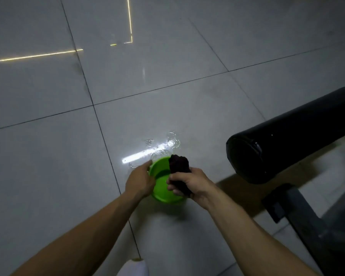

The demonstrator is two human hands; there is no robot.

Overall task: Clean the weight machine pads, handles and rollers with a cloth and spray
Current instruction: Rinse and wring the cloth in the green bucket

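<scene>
A green bowl (pixel 161 176) is held low over the grey tiled floor. My left hand (pixel 140 181) grips its left rim. My right hand (pixel 189 183) holds a dark wadded cloth (pixel 179 166) above the bowl's right side; the cloth sticks up out of my fist. To the right, a black padded roller (pixel 291 136) of the weight machine lies level, its round end facing me.
A puddle of water (pixel 163 144) shines on the floor tiles just beyond the bowl. The machine's dark metal frame (pixel 299 214) runs down the lower right. A white shape (pixel 134 267) shows at the bottom edge. Bare tiles spread to the left and beyond.
</scene>
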